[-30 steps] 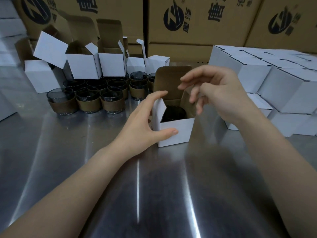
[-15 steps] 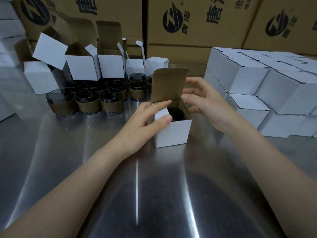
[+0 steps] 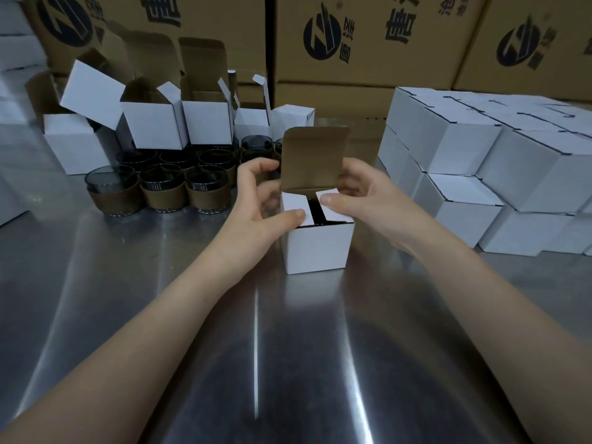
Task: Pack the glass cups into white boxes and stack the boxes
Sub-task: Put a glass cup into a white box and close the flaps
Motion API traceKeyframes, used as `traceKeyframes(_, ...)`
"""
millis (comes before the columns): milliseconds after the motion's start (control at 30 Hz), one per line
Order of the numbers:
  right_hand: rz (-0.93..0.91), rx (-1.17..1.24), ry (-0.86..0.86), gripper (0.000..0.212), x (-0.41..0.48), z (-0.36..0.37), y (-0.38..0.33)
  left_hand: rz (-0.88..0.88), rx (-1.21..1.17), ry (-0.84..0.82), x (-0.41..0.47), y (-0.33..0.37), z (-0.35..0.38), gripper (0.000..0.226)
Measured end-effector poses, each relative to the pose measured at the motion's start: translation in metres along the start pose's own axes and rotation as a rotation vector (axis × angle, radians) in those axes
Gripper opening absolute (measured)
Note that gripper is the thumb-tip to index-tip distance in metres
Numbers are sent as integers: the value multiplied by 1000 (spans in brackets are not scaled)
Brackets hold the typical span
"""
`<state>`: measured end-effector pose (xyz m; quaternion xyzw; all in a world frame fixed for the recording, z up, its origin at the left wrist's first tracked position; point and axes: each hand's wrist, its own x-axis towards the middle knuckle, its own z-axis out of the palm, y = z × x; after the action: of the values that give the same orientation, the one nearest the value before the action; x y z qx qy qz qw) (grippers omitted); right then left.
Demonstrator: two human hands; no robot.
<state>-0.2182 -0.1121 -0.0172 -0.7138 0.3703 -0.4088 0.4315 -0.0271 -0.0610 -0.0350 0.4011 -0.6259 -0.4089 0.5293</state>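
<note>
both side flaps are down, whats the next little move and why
Probably fold the upright lid forward and tuck it in: the left hand and right hand press both side flaps down over the glass cup in the white box, leaving only the lid open.

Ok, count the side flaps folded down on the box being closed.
2 on the white box: left flap, pressed by the left hand; right flap, pressed by the right hand. The top lid stands upright. None seems hidden.

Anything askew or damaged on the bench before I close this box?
Only one open white cardboard box at the back left: it sits tilted, while the other open boxes stand upright. No spill or breakage shows.
</note>
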Motion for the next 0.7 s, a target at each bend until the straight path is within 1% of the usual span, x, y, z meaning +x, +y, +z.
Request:
traceKeyframes(67,-11,-3,2,37,0,1,0,7,9,-4,0,1,0,65)
traceKeyframes(100,-15,-4,2,35,0,2,1,11,15,-11,0,1,0,64)
traceKeyframes(233,-29,-40,-9,26,0,1,1,28,61,-23,0,1,-2,50)
traceKeyframes(367,-80,-117,-9,18,-1,0,-2,48,72,3,0,-1,-3,35)
traceKeyframes(433,-75,-156,-15,22,-1,-1,-2,54,77,-2,0,-2,-3,30)
traceKeyframes(500,-49,-144,-28,26,-1,-3,-3,53,75,-15,0,-3,-3,26)
traceKeyframes(633,0,-160,-58,22,-4,-7,-7,16,68,-15,2,-6,-5,22)
traceKeyframes(700,33,-197,-105,25,-5,-12,-11,11,50,-8,2,-7,-5,20)
